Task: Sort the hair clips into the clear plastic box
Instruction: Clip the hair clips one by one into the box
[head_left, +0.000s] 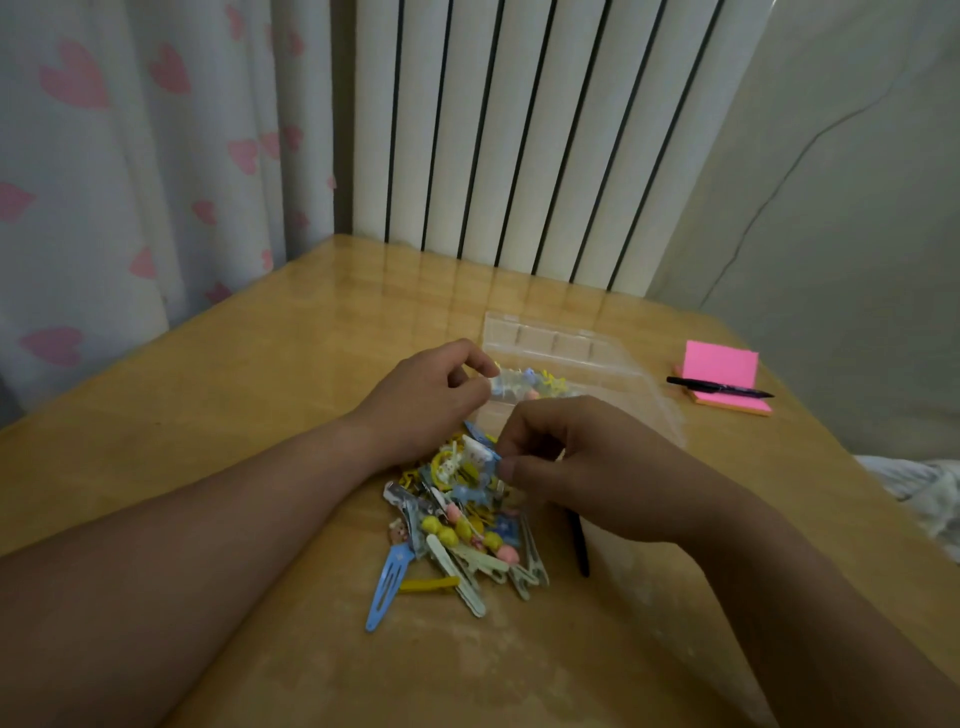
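Observation:
A pile of colourful hair clips (457, 530) lies on the wooden table (208, 415) in front of me, with a long blue snap clip (387, 587) at its near left. The clear plastic box (582, 353) stands open just behind the pile, with a few small clips (535, 387) inside its near left corner. My left hand (431, 400) rests at the box's left edge, fingers pinched on a small pale clip over the box. My right hand (582, 467) hovers over the far end of the pile, fingertips closed on a small blue clip.
A pink sticky-note pad (722, 376) with a black pen (717, 387) across it lies at the right of the box. A thin black object (579, 545) lies under my right wrist. A white radiator and a heart-patterned curtain stand behind the table.

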